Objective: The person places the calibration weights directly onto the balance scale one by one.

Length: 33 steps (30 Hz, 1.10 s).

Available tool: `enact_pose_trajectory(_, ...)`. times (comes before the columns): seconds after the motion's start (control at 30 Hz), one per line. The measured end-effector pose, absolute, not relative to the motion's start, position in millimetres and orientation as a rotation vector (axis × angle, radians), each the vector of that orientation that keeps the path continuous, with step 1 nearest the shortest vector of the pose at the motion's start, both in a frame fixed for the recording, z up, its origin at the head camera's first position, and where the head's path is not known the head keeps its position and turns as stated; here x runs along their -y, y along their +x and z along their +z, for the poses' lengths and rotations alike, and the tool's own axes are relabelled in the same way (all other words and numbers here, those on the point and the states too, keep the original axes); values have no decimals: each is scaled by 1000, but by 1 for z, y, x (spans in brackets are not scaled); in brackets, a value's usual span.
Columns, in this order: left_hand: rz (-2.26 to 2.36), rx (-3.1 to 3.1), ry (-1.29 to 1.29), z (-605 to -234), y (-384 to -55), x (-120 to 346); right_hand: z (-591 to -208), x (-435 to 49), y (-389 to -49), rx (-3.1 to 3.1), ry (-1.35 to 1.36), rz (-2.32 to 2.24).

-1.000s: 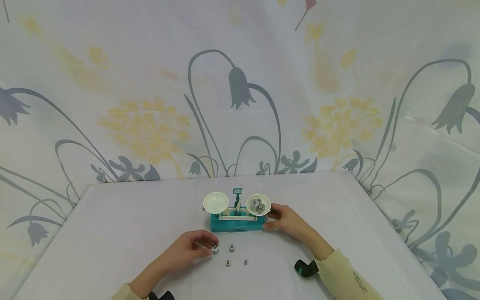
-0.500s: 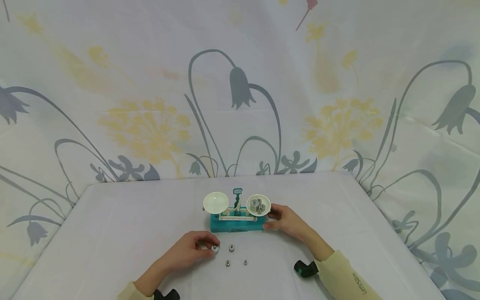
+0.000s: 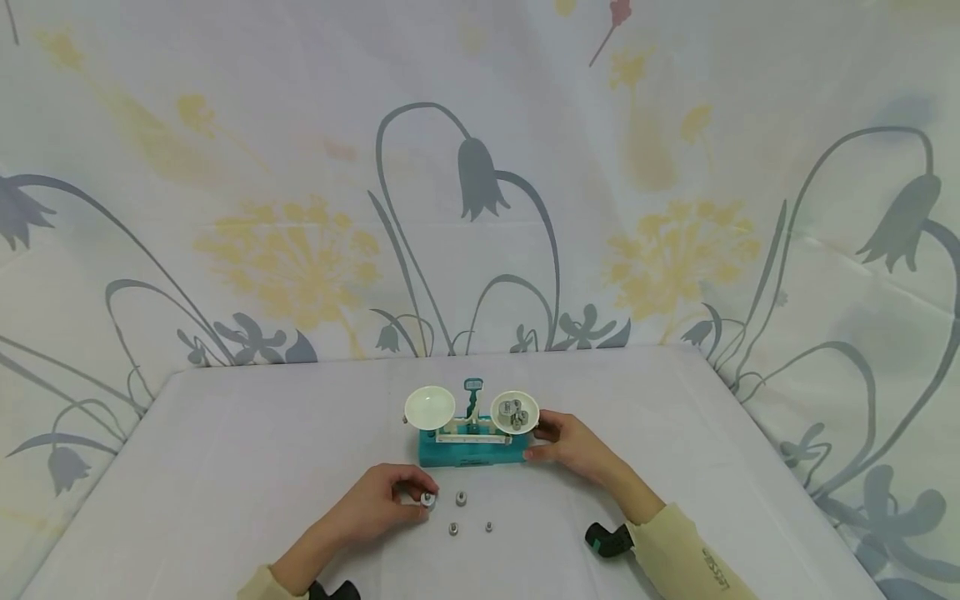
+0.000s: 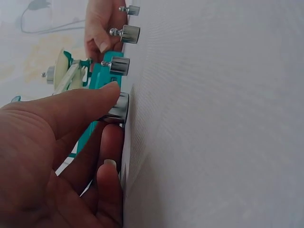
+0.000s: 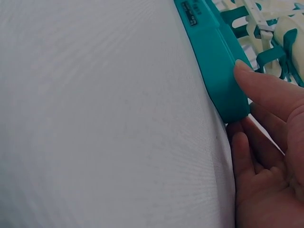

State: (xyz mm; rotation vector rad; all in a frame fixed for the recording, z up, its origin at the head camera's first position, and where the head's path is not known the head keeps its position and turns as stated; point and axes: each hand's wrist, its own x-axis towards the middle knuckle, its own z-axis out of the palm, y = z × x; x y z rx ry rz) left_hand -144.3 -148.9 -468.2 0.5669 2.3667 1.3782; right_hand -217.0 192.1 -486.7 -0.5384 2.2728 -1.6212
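Note:
My left hand point(image 3: 378, 504) pinches a metal balance weight point(image 4: 119, 108) between thumb and fingers, low at the white tabletop. Three smaller weights stand to its right: one nearest point(image 3: 461, 498), one in front point(image 3: 453, 529) and the smallest point(image 3: 489, 527). Behind them is a teal balance scale point(image 3: 474, 454) with two cream pans. The left pan point(image 3: 431, 407) holds nothing; several weights point(image 3: 513, 413) sit in the right pan point(image 3: 534, 403). My right hand point(image 3: 573, 446) grips the right end of the teal base point(image 5: 221, 80), its thumb on the front edge and its fingers at the end and behind.
White cloth covers the table point(image 3: 285, 433), and a flower-printed curtain point(image 3: 480, 250) hangs behind its far edge. A black wrist device point(image 3: 609, 540) sits by the right sleeve point(image 3: 682, 550); another point(image 3: 336, 591) is by the left.
My left hand has shifted slightly right, its thumb and fingers drawing in around the weight. My right hand stays at the scale's base. The head view has moved slightly.

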Motion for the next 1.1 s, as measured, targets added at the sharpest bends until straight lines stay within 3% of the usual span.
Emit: enact_pose_trajectory(1.1,1351,-2474,571,-468,-143,148,-484,-192,-215,-2260,-532,-1642)
